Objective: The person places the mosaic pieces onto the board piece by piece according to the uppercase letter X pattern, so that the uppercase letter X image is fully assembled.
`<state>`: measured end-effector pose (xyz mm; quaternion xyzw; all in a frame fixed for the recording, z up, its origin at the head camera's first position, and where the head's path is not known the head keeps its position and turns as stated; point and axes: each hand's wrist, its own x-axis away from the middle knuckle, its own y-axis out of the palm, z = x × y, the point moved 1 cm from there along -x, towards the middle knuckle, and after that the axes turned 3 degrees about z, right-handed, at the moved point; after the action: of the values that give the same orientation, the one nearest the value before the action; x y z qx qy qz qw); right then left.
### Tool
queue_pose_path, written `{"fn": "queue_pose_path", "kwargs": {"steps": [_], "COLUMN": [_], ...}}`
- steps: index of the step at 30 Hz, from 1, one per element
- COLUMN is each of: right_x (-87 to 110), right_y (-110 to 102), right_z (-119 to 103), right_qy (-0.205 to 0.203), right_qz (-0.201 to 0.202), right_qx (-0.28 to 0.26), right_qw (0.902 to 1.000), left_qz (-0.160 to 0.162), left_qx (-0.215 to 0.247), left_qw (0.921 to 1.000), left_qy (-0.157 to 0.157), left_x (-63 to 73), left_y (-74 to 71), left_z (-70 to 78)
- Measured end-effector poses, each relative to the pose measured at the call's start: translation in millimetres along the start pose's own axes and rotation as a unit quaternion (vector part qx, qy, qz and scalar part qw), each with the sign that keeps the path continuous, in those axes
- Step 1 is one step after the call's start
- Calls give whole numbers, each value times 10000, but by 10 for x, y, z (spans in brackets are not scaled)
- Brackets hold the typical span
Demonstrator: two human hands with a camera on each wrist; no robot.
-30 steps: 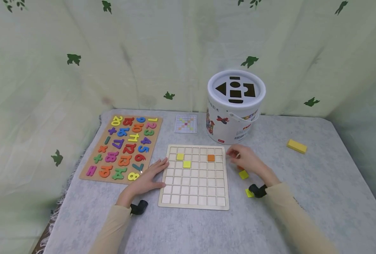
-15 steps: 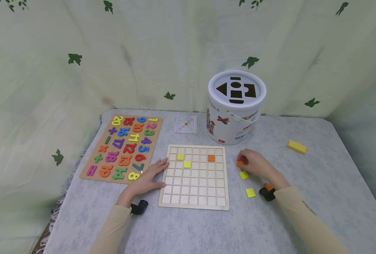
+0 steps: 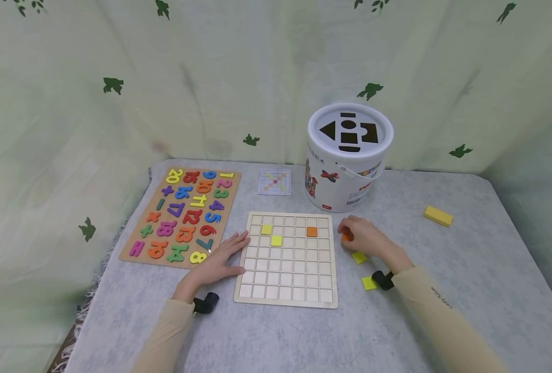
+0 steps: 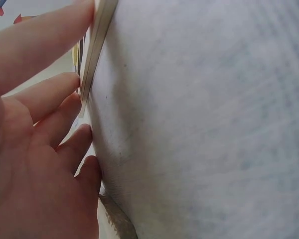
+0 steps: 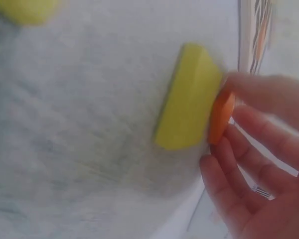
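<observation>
The person's right hand [image 3: 366,238] is pinching an orange tile [image 5: 222,119] right of the wooden board [image 3: 285,267]; the left hand [image 3: 214,265], fingers spread, is touching the board's left edge

Left sleeve [image 3: 161,334]: plain beige cloth, long, ending near the wrist
Right sleeve [image 3: 444,324]: matching beige; I see small dark lettering [image 3: 441,297] along the forearm, too tiny for me to read
Left wrist camera [image 3: 206,303]: black, stubby, bent like an elbow
Right wrist camera [image 3: 383,280]: black too, similarly stubby
Left hand [image 3: 214,265], right hand [image 3: 365,237]: both bare on my feed
</observation>
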<state>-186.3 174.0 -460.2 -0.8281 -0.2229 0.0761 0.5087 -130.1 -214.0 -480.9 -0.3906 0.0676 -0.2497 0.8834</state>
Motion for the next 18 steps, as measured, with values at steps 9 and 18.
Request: {"fn": "queue_pose_path", "kwargs": {"steps": [9,18], "right_x": [-54,-325], "right_y": [37,263], "right_z": [-98,-641], "right_qy": [-378,-1313], "right_qz": [247,-42], "right_qx": [-389,-233], "right_qw": [9982,9911], "left_qz": [-27,-34], "left_qx": [44,115], "left_qw": [9999,9998], "left_qy": [-92,-131], "left_x": [-3,-10], "left_y": [-18,-5], "left_z": [19,20]}}
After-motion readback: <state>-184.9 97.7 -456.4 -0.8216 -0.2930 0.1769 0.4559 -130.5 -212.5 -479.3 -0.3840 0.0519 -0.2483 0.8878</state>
